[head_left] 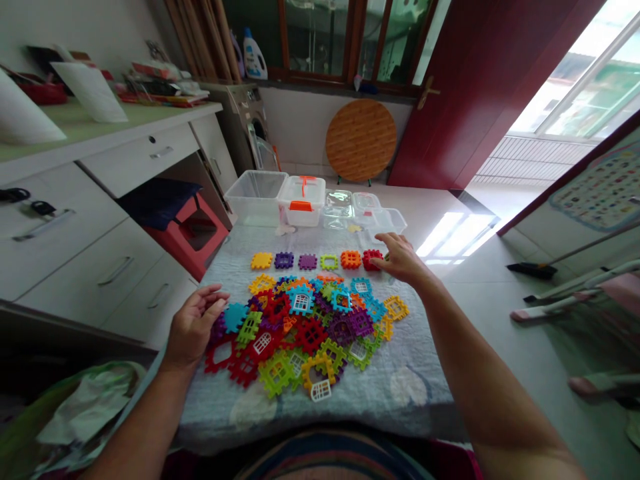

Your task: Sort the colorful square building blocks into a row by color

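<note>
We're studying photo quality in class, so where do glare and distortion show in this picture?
Head view: glare streaks the pale glossy tiled floor; head view: the bright window at upper right looks washed out; head view: the dark red door leans, probably from wide-angle distortion; head view: the multicoloured plastic lattice pieces look fairly clear.

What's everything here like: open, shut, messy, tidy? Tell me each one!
Left hand: open, beside the pile
Right hand: at the red piece
Toy row: lined up neatly
Pile: jumbled
Big clear bin: open
Orange-handled box: lid on
Top drawer: shut
Red door: open
Round tabletop: upright
</note>
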The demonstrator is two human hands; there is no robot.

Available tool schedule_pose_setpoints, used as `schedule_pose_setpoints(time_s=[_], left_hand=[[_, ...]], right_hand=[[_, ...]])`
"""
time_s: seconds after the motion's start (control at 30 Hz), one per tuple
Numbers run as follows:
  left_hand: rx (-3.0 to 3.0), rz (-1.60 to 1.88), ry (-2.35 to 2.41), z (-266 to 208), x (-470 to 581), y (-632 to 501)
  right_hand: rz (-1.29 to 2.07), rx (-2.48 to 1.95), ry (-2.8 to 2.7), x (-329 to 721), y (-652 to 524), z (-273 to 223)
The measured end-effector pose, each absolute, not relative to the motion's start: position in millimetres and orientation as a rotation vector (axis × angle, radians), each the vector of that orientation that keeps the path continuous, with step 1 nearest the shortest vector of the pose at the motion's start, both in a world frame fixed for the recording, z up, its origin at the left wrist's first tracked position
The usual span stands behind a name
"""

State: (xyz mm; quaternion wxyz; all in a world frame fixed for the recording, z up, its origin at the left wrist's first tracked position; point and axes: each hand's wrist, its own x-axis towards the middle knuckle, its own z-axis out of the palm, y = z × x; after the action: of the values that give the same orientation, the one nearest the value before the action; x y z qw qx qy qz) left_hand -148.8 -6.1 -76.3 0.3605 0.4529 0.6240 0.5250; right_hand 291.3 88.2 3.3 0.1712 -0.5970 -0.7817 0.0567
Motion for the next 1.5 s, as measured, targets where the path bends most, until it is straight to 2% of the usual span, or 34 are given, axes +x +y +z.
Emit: schedule_pose_setpoints(time_s=[0.2, 0.5, 0.8, 0.93, 1.07, 1.3, 1.5], left_hand=[[1.262, 1.306, 1.618, -77, -150, -10], [1.247, 1.418, 1.606, -86, -154, -8], [1.588, 1.209, 1.785, -82, -151, -14], [1.51, 1.243, 1.887, -81, -152, -12], [1.309, 1.313, 1.736, -74, -165, -15], [1.761, 0.754, 1.728, -54, -178, -34], [1.896, 0.672, 1.858, -60, -156, -27]], right_hand=[[0.34, -1.545, -1.999, 284, 32, -29], [0.135, -1.518, -1.857, 290, 27, -93], [0.062, -1.506, -1.809, 292, 24, -94], [0.057, -1.526, -1.783, 293, 23, -94], [0.075, -1.549, -1.743, 294, 23, -94], [0.096, -1.586, -1.71, 294, 23, -92], [0.117, -1.59, -1.692, 293, 21, -90]])
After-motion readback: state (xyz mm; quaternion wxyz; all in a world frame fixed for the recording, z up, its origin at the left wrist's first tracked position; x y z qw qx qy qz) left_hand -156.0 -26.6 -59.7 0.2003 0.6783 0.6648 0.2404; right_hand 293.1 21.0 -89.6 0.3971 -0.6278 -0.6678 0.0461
